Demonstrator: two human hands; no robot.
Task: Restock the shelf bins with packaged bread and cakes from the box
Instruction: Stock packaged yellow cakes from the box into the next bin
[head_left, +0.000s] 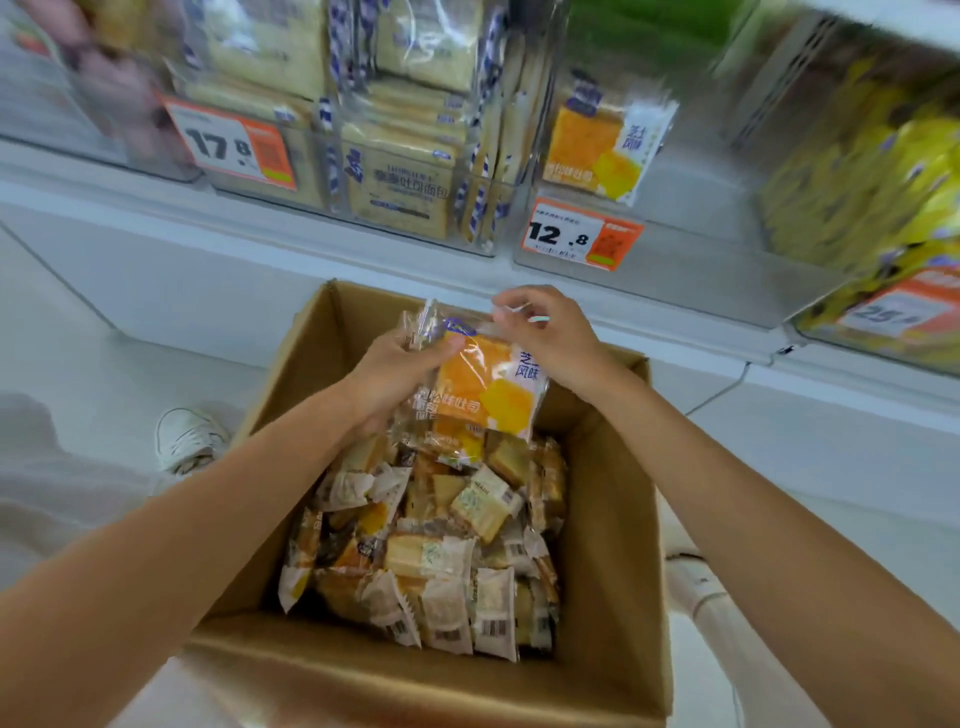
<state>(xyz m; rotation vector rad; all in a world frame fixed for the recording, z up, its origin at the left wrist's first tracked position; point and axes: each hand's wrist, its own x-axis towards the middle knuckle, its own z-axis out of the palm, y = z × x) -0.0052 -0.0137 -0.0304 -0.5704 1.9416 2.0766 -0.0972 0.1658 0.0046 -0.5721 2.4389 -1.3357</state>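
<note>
Above the brown cardboard box (613, 519), the left hand (400, 379) is gripping the side of a clear orange-and-yellow bread packet (488, 384) while the right hand (545, 332) is pinching its top seal, likely steadying it upright for the clear shelf bin (685, 244) overhead.

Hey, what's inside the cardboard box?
Small wrapped cake packets fill the cardboard box. The orange bread bag held above covers some; the box bottom is hidden.
</note>
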